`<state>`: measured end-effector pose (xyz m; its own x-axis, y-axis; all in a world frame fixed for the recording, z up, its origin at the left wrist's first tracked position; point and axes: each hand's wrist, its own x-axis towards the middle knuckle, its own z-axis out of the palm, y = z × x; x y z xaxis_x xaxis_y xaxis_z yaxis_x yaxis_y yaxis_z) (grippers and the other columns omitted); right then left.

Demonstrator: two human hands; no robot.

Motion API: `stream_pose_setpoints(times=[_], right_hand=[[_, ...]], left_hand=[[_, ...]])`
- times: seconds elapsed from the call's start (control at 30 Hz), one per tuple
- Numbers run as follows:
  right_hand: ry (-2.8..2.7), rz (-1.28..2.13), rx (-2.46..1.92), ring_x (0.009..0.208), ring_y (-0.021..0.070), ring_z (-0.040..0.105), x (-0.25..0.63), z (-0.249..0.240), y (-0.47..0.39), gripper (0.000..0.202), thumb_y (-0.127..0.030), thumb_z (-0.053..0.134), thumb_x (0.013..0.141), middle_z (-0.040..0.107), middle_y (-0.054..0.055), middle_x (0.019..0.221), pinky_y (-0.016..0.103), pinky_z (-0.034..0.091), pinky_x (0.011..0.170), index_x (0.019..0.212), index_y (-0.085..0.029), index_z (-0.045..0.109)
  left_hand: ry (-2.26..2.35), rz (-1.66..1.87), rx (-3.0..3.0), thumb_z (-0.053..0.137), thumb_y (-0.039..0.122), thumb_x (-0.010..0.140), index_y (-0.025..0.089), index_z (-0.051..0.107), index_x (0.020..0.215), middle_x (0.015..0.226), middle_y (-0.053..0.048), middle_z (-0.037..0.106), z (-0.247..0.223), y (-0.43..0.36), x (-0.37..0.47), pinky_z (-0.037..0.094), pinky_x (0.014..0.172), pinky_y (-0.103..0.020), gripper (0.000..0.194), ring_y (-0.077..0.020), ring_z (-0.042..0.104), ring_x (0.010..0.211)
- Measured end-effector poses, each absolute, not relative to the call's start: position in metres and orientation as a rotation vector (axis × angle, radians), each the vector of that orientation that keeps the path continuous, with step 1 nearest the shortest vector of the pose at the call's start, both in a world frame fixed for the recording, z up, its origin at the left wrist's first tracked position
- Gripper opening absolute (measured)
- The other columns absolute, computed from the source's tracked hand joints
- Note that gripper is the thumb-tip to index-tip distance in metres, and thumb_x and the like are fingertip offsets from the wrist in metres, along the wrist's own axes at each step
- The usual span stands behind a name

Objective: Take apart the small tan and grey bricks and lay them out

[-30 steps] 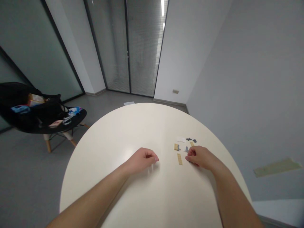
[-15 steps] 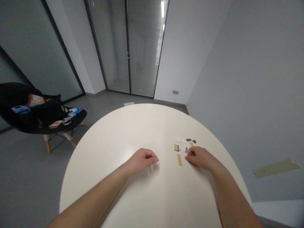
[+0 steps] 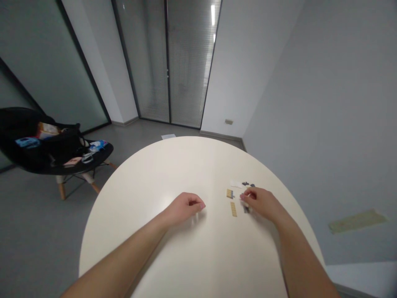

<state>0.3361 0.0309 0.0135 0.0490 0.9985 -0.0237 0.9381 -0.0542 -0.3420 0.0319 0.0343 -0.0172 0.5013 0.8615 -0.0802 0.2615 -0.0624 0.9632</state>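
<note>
On the right part of the round cream table lie several small building pieces. A tan strip sits nearest me, with a tan and grey piece just behind it. Farther back are white pieces and a dark piece. My right hand is over the pieces at their right, its thumb and fingertips pinched; what they hold, if anything, is too small to name. A dark grey piece shows below its fingers. My left hand rests left of the pieces, fingers curled together, touching none of them.
A black chair with a black bag and packets stands beyond the table at the left. Glass doors and grey walls lie behind. A strip of tape is on the right wall.
My right hand has moved slightly back and left, uncovering the dark grey piece below it and covering the grey piece near its fingertips. My left hand has barely moved.
</note>
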Motion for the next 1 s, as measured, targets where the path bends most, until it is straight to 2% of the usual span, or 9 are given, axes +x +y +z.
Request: stream_pose_setpoints(times=[0.1, 0.27, 0.37, 0.43, 0.5, 0.6, 0.73, 0.87, 1.0], right_hand=[[-1.925, 0.280, -1.971, 0.066, 0.0164, 0.059, 0.335, 0.017, 0.028, 0.028, -0.042, 0.051, 0.079, 0.069, 0.003, 0.073, 0.027, 0.041, 0.060, 0.082, -0.021, 0.068], [-1.810, 0.362, -1.769, 0.074, 0.0165, 0.063, 0.325, 0.027, 0.021, 0.025, -0.041, 0.052, 0.081, 0.070, 0.004, 0.083, 0.027, 0.049, 0.070, 0.085, -0.020, 0.065], [-1.843, 0.402, -1.720, 0.078, 0.0169, 0.064, 0.317, 0.032, 0.014, 0.028, -0.040, 0.052, 0.082, 0.069, 0.007, 0.091, 0.028, 0.051, 0.072, 0.094, -0.018, 0.064], [-1.920, 0.382, -1.684, 0.086, 0.0184, 0.063, 0.313, 0.034, 0.004, 0.032, -0.039, 0.052, 0.084, 0.067, 0.009, 0.103, 0.031, 0.052, 0.078, 0.104, -0.018, 0.063], [-2.027, 0.301, -1.620, 0.104, 0.0221, 0.060, 0.310, 0.035, -0.011, 0.038, -0.041, 0.051, 0.085, 0.062, 0.011, 0.118, 0.038, 0.048, 0.091, 0.115, -0.020, 0.060], [-2.147, 0.135, -1.547, 0.127, 0.0267, 0.044, 0.311, 0.031, -0.044, 0.049, -0.046, 0.050, 0.087, 0.052, 0.012, 0.135, 0.047, 0.034, 0.108, 0.129, -0.021, 0.052], [-2.217, 0.090, -1.628, 0.136, 0.0275, 0.032, 0.313, 0.013, -0.092, 0.053, -0.048, 0.049, 0.088, 0.038, 0.010, 0.147, 0.047, 0.031, 0.111, 0.137, -0.025, 0.046], [-2.247, 0.051, -1.691, 0.141, 0.0297, 0.023, 0.310, -0.010, -0.128, 0.055, -0.048, 0.047, 0.089, 0.025, 0.005, 0.154, 0.051, 0.026, 0.112, 0.141, -0.031, 0.041], [-2.264, 0.069, -1.787, 0.141, 0.0321, 0.020, 0.302, -0.022, -0.150, 0.056, -0.050, 0.045, 0.089, 0.024, 0.002, 0.155, 0.057, 0.021, 0.112, 0.143, -0.036, 0.037]], left_hand=[[1.013, 0.696, 1.663, 0.056, 0.040, 0.080, 0.013, 0.069, 0.078, 0.068, -0.003, 0.063, -0.015, 0.036, 0.028, 0.039, 0.058, -0.024, 0.029, -0.0125, 0.052, 0.061], [1.149, 0.786, 1.830, 0.052, 0.042, 0.083, 0.015, 0.069, 0.090, 0.078, -0.004, 0.067, -0.005, 0.033, 0.017, 0.043, 0.064, -0.025, 0.032, -0.0144, 0.056, 0.067], [1.196, 0.781, 1.910, 0.051, 0.042, 0.085, 0.017, 0.066, 0.106, 0.099, -0.007, 0.068, 0.006, 0.025, 0.007, 0.047, 0.073, -0.028, 0.036, -0.0168, 0.061, 0.078], [1.179, 0.754, 1.957, 0.051, 0.042, 0.086, 0.019, 0.060, 0.120, 0.120, -0.010, 0.062, 0.015, 0.019, -0.002, 0.048, 0.082, -0.031, 0.042, -0.0199, 0.062, 0.094], [1.162, 0.731, 2.049, 0.051, 0.042, 0.087, 0.023, 0.052, 0.130, 0.135, -0.009, 0.053, 0.025, 0.012, -0.011, 0.045, 0.095, -0.035, 0.048, -0.0231, 0.056, 0.112], [1.175, 0.675, 2.239, 0.048, 0.043, 0.089, 0.025, 0.042, 0.140, 0.146, -0.008, 0.041, 0.035, -0.002, -0.025, 0.030, 0.111, -0.040, 0.054, -0.0247, 0.039, 0.133], [1.289, 0.508, 2.390, 0.045, 0.047, 0.091, 0.029, 0.033, 0.144, 0.155, -0.007, 0.025, 0.030, -0.033, -0.044, 0.026, 0.112, -0.046, 0.057, -0.0278, 0.028, 0.140], [1.374, 0.371, 2.498, 0.042, 0.048, 0.093, 0.034, 0.029, 0.146, 0.156, -0.007, 0.020, 0.007, -0.069, -0.058, 0.023, 0.111, -0.054, 0.056, -0.0321, 0.022, 0.141], [1.415, 0.345, 2.590, 0.039, 0.049, 0.094, 0.036, 0.022, 0.148, 0.157, -0.006, 0.015, -0.010, -0.096, -0.066, 0.022, 0.111, -0.055, 0.058, -0.0328, 0.018, 0.142]])
